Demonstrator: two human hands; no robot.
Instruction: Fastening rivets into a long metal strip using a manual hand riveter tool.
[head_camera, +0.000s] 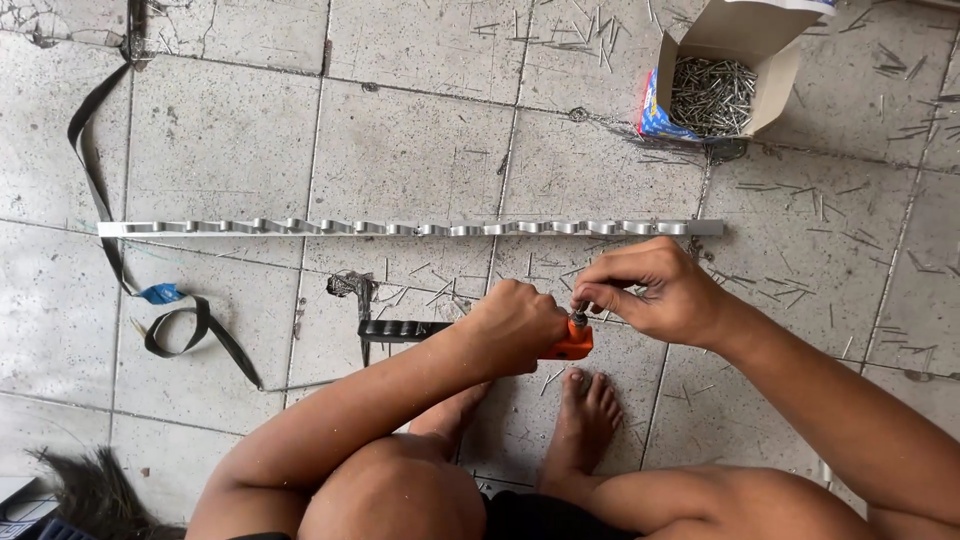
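Rivet tool (480, 330) sits right under my view, orange at the head and black along the handle, held level just above the floor in front of the person's bare feet (585, 415). I see the left hand (515, 325) wrapped in a closed fist around the tool where the black handle meets the orange head, so only the handle end sticks out to the left and the orange tip pokes out to the right. The right hand (655, 290) is touching that orange tip from above, its fingers pressed together in a pinch on a small dark pin at the nose of the tool; I cannot tell exactly what the pin is. Both hands meet at the head of the tool.

Just beyond the hands, a long metal strip (410, 228) with a wavy edge lies flat across the floor. An open cardboard box (775, 85) of thin metal pins stands well apart at the upper right. A black strap (95, 190) with a blue piece curls at the left. The surface is a worn, grey tiled floor (230, 150), littered with loose pins.
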